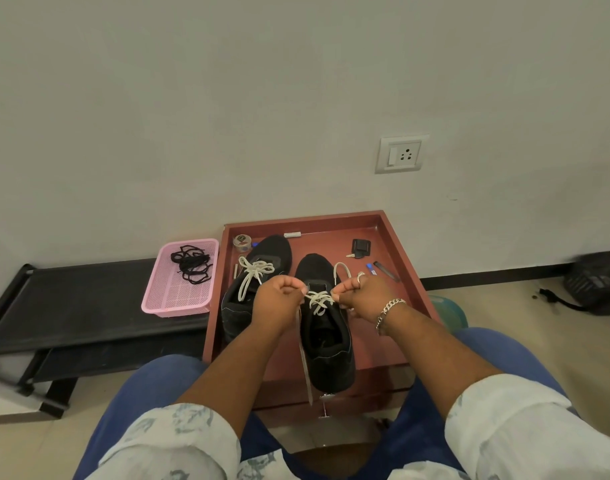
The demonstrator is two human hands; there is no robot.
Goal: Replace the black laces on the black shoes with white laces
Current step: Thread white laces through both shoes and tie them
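A: How far along would you say this is?

B: Nearly done, I'd judge. The black laces (191,266) lie in a heap in the pink basket (178,299), out of both shoes. The left black shoe (255,289) already wears a white lace tied in a bow (256,268). The right black shoe (326,327) is laced in white too; only its knot looks unfinished.

A: And the hands?

B: Both are over the right shoe's tongue. The left hand (279,294) is clenched with its fingers (298,289) pinching one strand of the white lace (319,301); the right hand (364,292) pinches the other, with a loop (341,271) rising above its knuckles. The crossing sits between the two fists, touching both sets of fingertips.

A: Any slack?

B: One long tail (305,362) hangs from the left hand down past the shoe's heel and over the front edge of the red tray (400,237).

A: So what's left?

B: Probably just finishing that bow.
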